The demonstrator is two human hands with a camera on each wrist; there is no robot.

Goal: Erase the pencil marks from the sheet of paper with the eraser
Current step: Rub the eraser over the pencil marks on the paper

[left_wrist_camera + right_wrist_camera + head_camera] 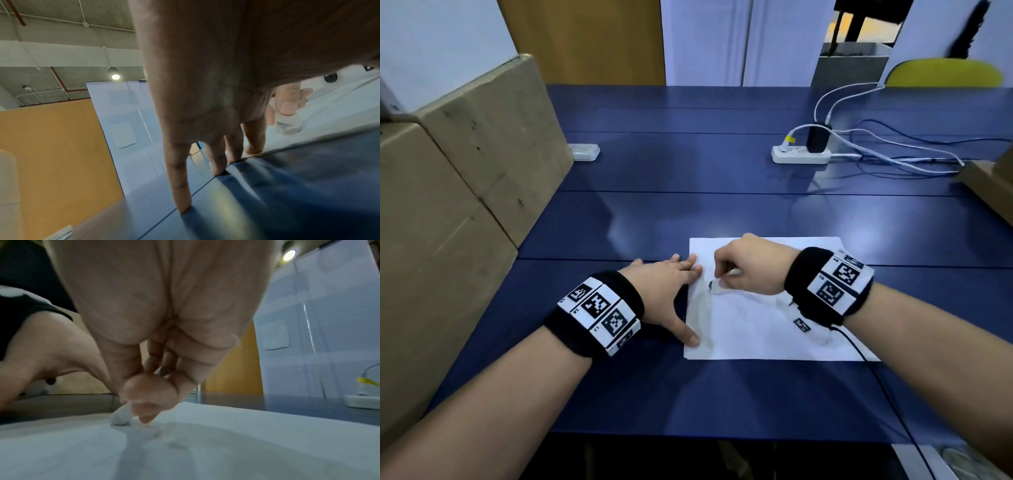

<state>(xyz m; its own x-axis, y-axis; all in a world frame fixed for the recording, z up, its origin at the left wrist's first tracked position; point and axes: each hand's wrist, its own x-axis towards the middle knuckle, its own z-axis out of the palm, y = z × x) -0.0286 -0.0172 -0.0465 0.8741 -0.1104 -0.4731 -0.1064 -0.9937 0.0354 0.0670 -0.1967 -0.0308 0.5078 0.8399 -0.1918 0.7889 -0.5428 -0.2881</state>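
A white sheet of paper (756,329) lies on the blue table (688,212) in front of me. My left hand (671,291) lies flat with spread fingers on the sheet's left edge and the table beside it, thumb tip near the sheet's lower left corner. My right hand (743,270) pinches a white eraser (717,289) between thumb and fingers, its grey tip down on the paper near the left edge. In the right wrist view the eraser (121,416) touches the paper (226,443) beside faint grey marks. The left wrist view shows the eraser (287,125) beyond my left fingers (216,159).
Stacked cardboard boxes (455,192) line the table's left side. A white power strip (801,154) with a black charger and trailing cables sits at the back right, another white strip (585,151) at the back left. A cardboard box corner (989,181) juts in at the right. A black cable (876,373) runs from my right wrist.
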